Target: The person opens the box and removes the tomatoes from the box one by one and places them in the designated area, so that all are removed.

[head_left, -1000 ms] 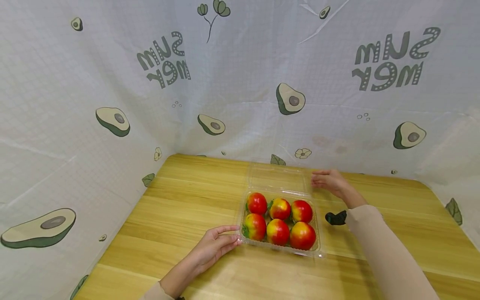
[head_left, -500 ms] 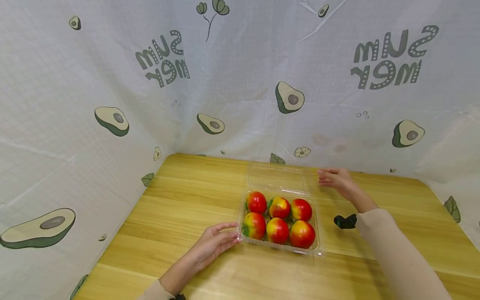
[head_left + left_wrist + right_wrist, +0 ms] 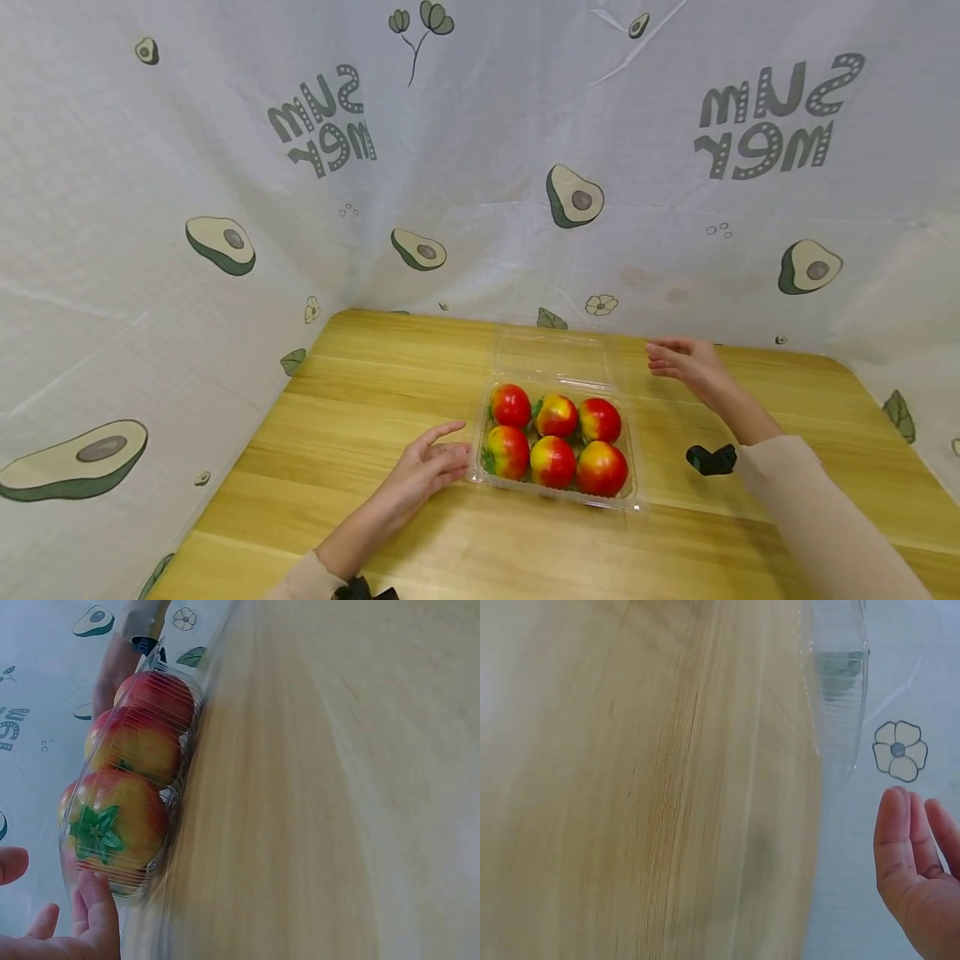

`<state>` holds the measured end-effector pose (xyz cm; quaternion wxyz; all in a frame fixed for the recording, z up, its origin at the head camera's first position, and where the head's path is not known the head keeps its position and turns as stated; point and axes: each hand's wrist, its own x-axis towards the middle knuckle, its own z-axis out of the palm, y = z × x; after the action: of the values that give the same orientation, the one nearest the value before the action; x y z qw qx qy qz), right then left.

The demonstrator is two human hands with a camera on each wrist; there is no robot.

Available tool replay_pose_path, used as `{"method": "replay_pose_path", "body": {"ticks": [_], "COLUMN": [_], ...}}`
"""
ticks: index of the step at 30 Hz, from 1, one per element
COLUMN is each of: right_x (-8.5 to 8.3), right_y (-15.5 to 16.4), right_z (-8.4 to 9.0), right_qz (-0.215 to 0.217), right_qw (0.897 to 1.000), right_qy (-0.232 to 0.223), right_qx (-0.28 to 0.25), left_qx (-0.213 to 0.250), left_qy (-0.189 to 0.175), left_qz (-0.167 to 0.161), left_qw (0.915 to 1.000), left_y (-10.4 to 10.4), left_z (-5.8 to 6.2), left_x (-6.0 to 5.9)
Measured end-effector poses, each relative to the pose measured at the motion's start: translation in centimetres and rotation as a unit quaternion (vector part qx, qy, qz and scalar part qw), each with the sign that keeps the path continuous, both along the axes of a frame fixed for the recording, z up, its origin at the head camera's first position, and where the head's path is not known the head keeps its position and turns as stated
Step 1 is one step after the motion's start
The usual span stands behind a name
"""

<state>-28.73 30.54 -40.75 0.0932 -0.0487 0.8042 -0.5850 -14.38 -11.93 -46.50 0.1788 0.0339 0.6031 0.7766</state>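
Note:
A clear plastic clamshell box lies on the table with its lid folded back flat toward the curtain. Inside sit several red-and-yellow tomato-like fruits in two rows, some showing green leafy tops. My left hand is at the box's left front corner, fingers extended and fingertips right at its wall. In the left wrist view, the fingertips overlap the box's near end. My right hand hovers to the right of the lid, apart from it, fingers loosely bent and holding nothing.
The wooden table ends at a white curtain printed with avocados, which hangs at the back and sides. A black wrist-worn device shows beside the right sleeve, another by the left.
My right hand has moved right, away from the lid's edge. My left hand has eased slightly back from the box corner, its fingers spreading. Box and fruits stay in place.

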Motion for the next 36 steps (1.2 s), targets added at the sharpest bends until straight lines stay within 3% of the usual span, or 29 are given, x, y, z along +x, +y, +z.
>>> {"method": "replay_pose_path", "body": {"ticks": [16,29,36], "right_x": [2.9,5.6,7.2], "right_y": [-0.1,-0.8,-1.5], "right_z": [0.4,0.9,0.9], "right_qz": [-0.005,-0.006,0.005], "right_qw": [0.996,0.993,0.994], "right_qy": [0.058,0.095,0.108], "right_qx": [0.063,0.071,0.034], "left_qx": [-0.064,-0.07,-0.075], "left_qy": [0.05,0.062,0.067], "left_qz": [0.018,0.017,0.012], "left_qw": [0.9965,0.9955,0.9949], "left_y": [0.3,0.7,0.8], "left_z": [0.4,0.2,0.0], "left_x": [-2.1,-3.4,-3.9]}}
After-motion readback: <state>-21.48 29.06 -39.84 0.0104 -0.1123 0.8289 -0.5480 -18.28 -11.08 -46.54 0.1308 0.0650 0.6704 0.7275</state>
